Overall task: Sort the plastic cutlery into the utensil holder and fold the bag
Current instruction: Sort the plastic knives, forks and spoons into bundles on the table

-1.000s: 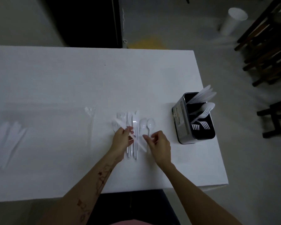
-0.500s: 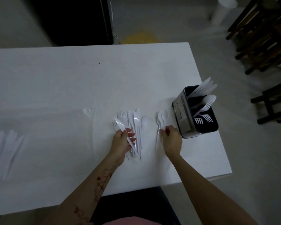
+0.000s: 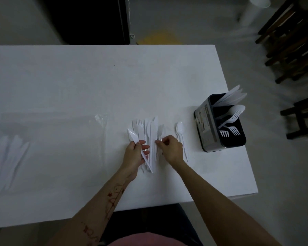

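Note:
A pile of white plastic cutlery (image 3: 150,132) lies on the white table (image 3: 96,82) in front of me. My left hand (image 3: 134,154) holds a white plastic knife (image 3: 133,137) at the pile's left side. My right hand (image 3: 171,148) has its fingers curled and pinches a piece at the pile's right side. Two white spoons (image 3: 180,132) lie apart, just right of that hand. The dark utensil holder (image 3: 205,128) stands near the right edge, with knives, spoons and forks in separate compartments. The clear plastic bag (image 3: 48,139) lies flat at the left.
More white cutlery (image 3: 9,157) shows at the far left, under or inside the clear bag. Dark wooden chairs (image 3: 292,41) stand on the floor to the right. A white cup (image 3: 254,9) sits on the floor at the far right.
My right hand set two spoons down beside the holder, let go of them and moved left back to the pile. My left hand kept the knife.

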`<action>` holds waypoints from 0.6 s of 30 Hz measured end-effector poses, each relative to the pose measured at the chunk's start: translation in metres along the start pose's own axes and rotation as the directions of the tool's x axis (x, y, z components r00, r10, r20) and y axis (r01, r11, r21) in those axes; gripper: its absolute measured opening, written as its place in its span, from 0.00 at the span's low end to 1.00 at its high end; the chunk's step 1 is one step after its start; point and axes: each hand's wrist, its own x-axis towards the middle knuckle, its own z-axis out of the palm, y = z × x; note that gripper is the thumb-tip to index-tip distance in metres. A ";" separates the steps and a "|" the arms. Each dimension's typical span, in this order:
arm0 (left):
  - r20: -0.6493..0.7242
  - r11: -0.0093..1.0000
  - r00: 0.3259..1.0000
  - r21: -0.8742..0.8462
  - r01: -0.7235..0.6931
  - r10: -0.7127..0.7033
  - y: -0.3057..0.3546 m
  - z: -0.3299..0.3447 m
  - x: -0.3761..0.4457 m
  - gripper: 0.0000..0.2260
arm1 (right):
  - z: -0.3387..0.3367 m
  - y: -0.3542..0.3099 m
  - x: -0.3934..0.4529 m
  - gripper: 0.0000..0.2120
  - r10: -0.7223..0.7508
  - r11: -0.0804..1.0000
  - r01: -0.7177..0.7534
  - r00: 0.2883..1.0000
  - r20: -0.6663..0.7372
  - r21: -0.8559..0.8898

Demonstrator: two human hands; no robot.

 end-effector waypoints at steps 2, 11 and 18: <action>0.007 1.000 1.000 -0.010 0.004 -0.004 -0.001 0.000 0.000 0.13 | -0.007 0.000 0.003 0.10 0.012 0.999 -0.012 1.000 -0.021 0.031; 0.025 0.999 1.000 -0.030 0.018 -0.017 -0.003 0.002 -0.002 0.12 | -0.041 0.015 0.002 0.15 -0.067 0.988 0.024 0.959 -0.274 -0.155; 0.000 1.000 1.000 -0.008 0.007 -0.007 -0.004 -0.001 -0.001 0.13 | -0.005 0.011 -0.012 0.14 -0.100 0.966 0.090 0.995 -0.030 -0.244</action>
